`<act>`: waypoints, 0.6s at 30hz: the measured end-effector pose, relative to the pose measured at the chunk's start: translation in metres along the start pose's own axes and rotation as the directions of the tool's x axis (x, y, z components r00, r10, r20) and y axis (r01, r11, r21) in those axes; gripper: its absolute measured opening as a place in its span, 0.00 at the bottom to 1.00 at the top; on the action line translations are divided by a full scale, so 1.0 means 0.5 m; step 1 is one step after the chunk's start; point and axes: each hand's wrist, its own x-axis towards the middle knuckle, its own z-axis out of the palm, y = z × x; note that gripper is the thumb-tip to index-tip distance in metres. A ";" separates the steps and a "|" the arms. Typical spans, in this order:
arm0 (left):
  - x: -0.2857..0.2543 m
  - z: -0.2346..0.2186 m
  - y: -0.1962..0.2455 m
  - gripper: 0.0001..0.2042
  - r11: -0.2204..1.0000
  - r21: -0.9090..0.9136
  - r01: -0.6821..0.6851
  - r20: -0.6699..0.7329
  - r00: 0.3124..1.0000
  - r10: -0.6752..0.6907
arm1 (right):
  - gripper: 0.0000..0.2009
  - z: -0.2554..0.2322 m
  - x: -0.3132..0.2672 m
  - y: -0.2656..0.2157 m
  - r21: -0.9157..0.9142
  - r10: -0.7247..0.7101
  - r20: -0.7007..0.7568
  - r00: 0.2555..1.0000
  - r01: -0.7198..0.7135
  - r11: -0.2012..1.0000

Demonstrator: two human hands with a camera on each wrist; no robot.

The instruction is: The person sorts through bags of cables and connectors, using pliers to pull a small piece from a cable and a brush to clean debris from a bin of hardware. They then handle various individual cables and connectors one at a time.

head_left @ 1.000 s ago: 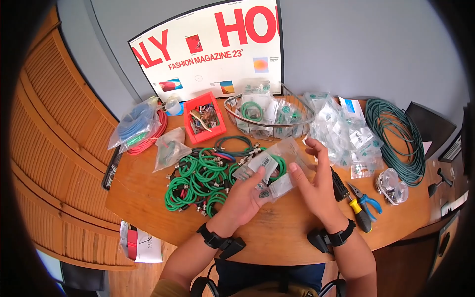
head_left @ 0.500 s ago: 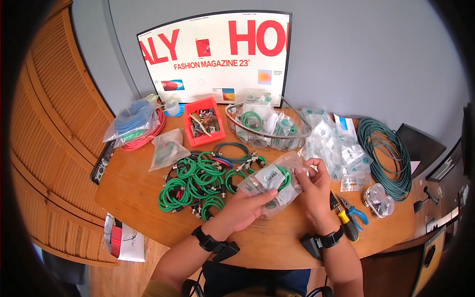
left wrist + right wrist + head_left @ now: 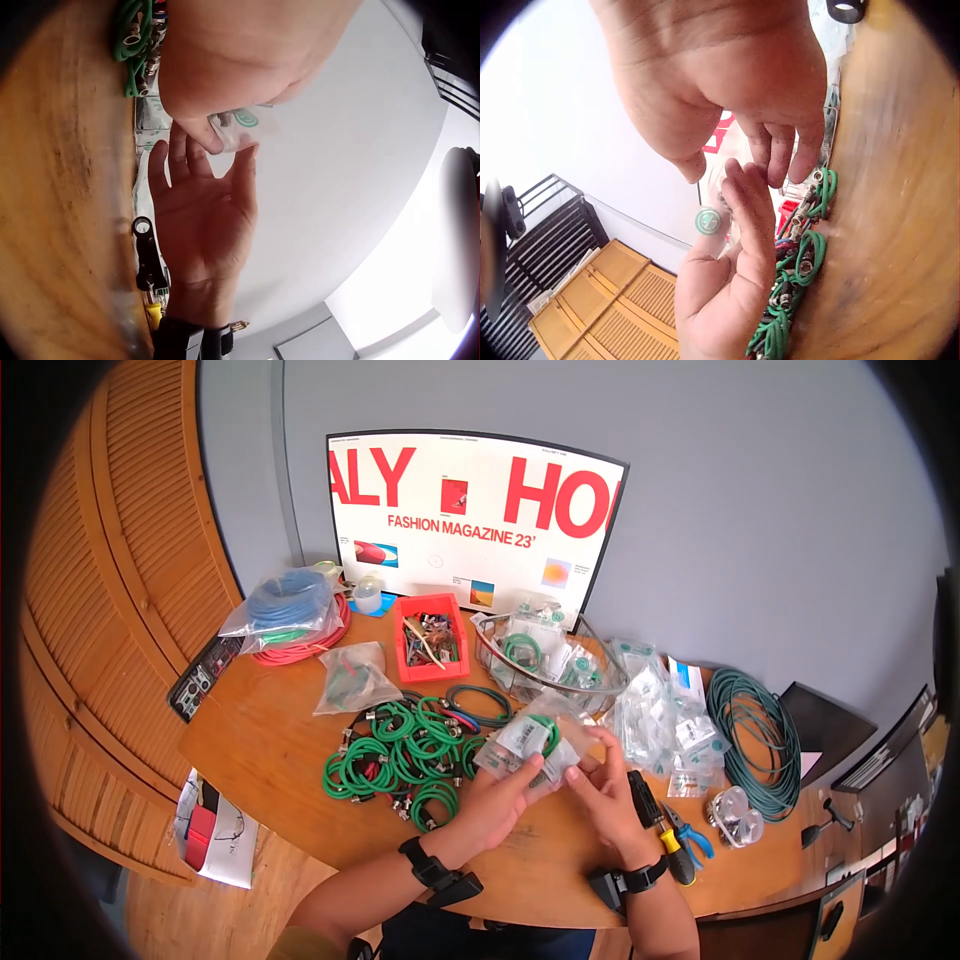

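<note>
A clear plastic bag [image 3: 535, 745] with a white label and a coiled green cable [image 3: 548, 732] inside is held above the table. My left hand [image 3: 492, 812] grips its lower left part, thumb on top and fingers underneath. My right hand [image 3: 605, 800] is at the bag's lower right edge, with the thumb tip right at the plastic. In the left wrist view the right hand [image 3: 202, 217] has its fingers extended and its thumb spread apart from them. A green round logo [image 3: 709, 221] on the bag shows by the left thumb in the right wrist view.
Left of the bag lies a pile of green cables [image 3: 400, 750] with metal connectors. Behind stand a red bin [image 3: 432, 672] and a wire basket [image 3: 560, 685] of bagged cables. Empty-looking plastic bags [image 3: 650, 710], blue pliers [image 3: 690, 835], a screwdriver [image 3: 678, 858] and coiled dark cable [image 3: 725, 740] lie right.
The right hand came in to the bag's right edge, then shifted down along it with its thumb nearer the left thumb. The left hand keeps its grip; the head view has shifted.
</note>
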 end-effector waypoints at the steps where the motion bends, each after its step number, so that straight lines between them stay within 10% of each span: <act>1: 0.001 -0.007 -0.009 0.21 1.000 -0.007 -0.010 0.002 1.000 0.010 | 0.27 -0.003 -0.002 0.002 -0.008 0.000 0.010 1.000 0.000 1.000; 4: -0.004 -0.010 -0.023 0.21 0.994 0.103 0.033 0.046 0.998 -0.038 | 0.11 0.013 0.000 -0.014 -0.386 0.067 -0.040 0.997 -0.077 0.919; 8: -0.007 -0.002 -0.008 0.21 0.994 0.067 0.085 0.089 0.992 -0.091 | 0.11 0.029 0.038 -0.048 -0.309 0.093 -0.122 0.988 -0.127 0.943; 10: -0.006 -0.006 -0.005 0.31 0.951 0.218 0.221 0.174 0.950 -0.261 | 0.16 0.009 0.081 -0.066 -0.603 -0.186 -0.013 0.983 0.140 0.785; 18: -0.025 0.012 0.003 0.48 0.893 0.414 0.176 0.200 0.940 -0.278 | 0.37 -0.053 0.320 -0.158 -0.948 -0.433 0.074 0.899 0.197 0.248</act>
